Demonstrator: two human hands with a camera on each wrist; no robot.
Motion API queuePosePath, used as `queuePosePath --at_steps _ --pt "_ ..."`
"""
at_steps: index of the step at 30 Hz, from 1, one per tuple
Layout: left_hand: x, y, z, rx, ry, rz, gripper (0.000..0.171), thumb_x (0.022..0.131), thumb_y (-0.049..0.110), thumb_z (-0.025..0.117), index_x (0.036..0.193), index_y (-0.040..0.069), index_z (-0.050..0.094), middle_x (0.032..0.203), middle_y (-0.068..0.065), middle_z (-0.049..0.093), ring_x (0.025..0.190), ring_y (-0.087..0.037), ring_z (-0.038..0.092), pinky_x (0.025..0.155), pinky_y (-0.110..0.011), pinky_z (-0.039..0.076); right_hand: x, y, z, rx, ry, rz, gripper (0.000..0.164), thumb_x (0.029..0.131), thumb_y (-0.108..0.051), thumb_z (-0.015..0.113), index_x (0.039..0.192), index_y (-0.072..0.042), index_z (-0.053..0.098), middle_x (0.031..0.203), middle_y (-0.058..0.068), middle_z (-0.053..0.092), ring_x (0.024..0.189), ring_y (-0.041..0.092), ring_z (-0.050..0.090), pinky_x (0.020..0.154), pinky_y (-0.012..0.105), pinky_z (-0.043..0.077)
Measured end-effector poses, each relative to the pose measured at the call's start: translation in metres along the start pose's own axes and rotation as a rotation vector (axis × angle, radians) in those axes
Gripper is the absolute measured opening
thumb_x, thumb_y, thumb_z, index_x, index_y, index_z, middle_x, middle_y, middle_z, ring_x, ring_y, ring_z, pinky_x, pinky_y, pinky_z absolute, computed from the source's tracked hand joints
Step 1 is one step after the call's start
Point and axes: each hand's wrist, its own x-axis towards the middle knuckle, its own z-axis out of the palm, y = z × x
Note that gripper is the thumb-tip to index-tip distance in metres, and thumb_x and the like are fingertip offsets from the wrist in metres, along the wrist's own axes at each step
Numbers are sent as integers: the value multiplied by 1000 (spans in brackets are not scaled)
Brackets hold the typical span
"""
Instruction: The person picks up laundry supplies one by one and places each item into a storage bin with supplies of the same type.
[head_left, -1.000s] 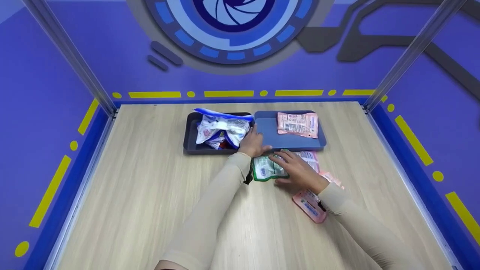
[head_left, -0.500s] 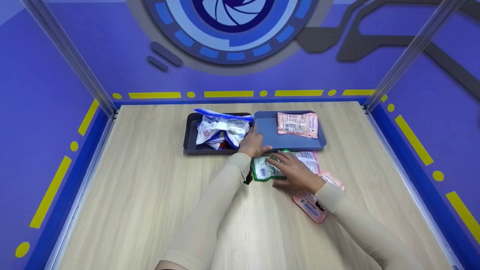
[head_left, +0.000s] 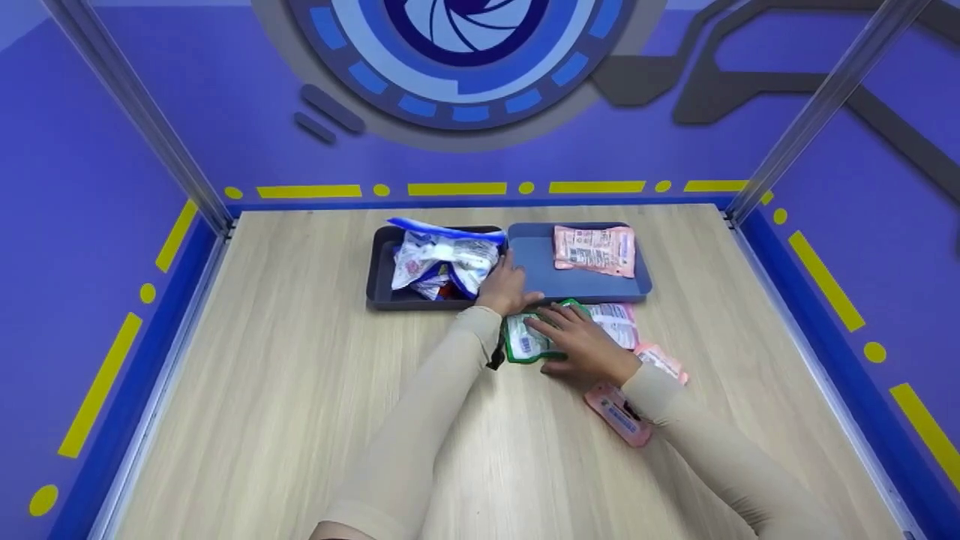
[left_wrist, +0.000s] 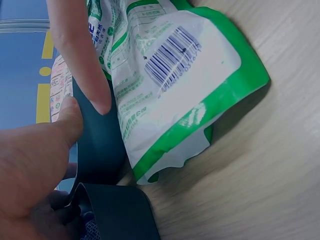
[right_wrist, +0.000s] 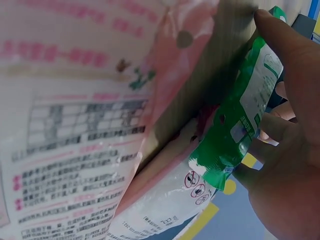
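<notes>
My left hand [head_left: 507, 285] rests across the meeting rims of the black tray [head_left: 379, 302] and the blue-grey tray [head_left: 536, 285]. Its index finger is extended and its thumb spread to the right along the blue-grey tray's front rim. Below that tray lies a white packet with green edges [head_left: 525, 343], its barcode showing in the left wrist view. Over this packet my right hand [head_left: 589, 346] is spread, fingers across the top and thumb at the near side. In the right wrist view the green packet [right_wrist: 245, 115] lies close to the palm.
White-and-blue packets [head_left: 442, 259] fill the black tray; a pink packet [head_left: 596, 250] lies in the blue-grey one. Right of the green packet are another pink packet [head_left: 619, 322], a pink one [head_left: 662, 360] behind the wrist, and a pink one [head_left: 616, 420] under the right forearm.
My right hand has slid slightly left over the green packet, uncovering more of the pink packet beside it. My left hand and the trays have stayed in place.
</notes>
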Motion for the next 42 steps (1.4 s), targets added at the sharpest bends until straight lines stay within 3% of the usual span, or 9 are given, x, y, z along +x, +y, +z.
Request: queuePosePath --at_steps 6,21,28,35,42 --pt "-2 0 0 -4 26 7 74 97 57 63 148 5 54 170 -20 14 154 -33 24 119 -38 35 2 -2 -2 13 -17 2 87 85 -40 84 158 -14 43 159 21 41 145 45 38 117 67 27" --pt "8 -1 3 9 -27 -23 78 96 61 61 151 6 52 171 -18 9 156 -30 20 118 -38 37 5 -4 -2 19 -116 84 84 91 -43 78 162 -24 36 163 19 35 148 43 33 119 66 24" --pt "7 -1 3 -2 -27 -16 77 96 61 61 150 6 52 171 -18 10 155 -31 21 118 -39 37 7 -5 -2 -9 -75 55 80 92 -40 78 160 -21 40 158 25 40 143 47 39 115 69 28" --pt "6 0 2 8 -23 -15 77 97 61 60 151 7 52 171 -17 10 155 -30 21 117 -39 38 7 -4 0 -8 -79 63 79 93 -40 77 160 -22 39 158 24 40 144 47 37 118 67 25" --pt "4 0 2 22 -4 -3 76 96 61 60 148 6 54 170 -18 14 155 -30 23 118 -38 37 9 -3 3 -23 -52 40 79 93 -40 77 160 -22 40 156 24 44 141 45 41 115 67 29"
